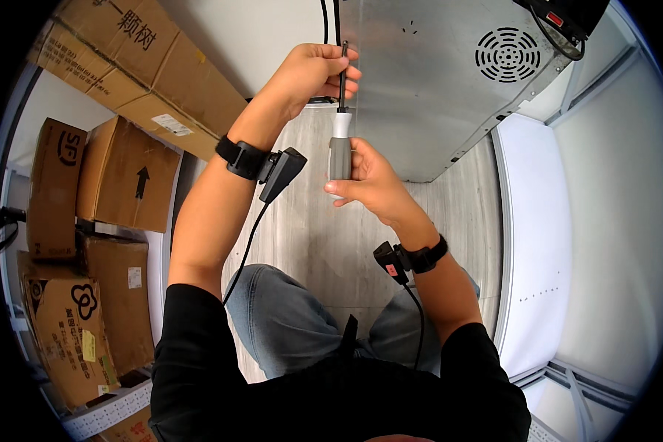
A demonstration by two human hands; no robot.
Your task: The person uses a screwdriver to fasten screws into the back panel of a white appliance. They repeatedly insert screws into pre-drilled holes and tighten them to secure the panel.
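A screwdriver (339, 147) with a grey and white handle and a dark shaft points up at the left edge of a grey metal appliance panel (427, 88). My right hand (368, 180) grips the handle from the right. My left hand (311, 74) is closed around the upper shaft near its tip, right at the panel's edge. Both wrists carry black bands with small cabled devices.
The panel has a round vent grille (507, 54) and a black cable at its top right. Stacked cardboard boxes (125, 177) fill the left side. White panels (545, 243) stand to the right. Pale wood-look flooring (309, 243) lies below, with my jeans-clad knees above it.
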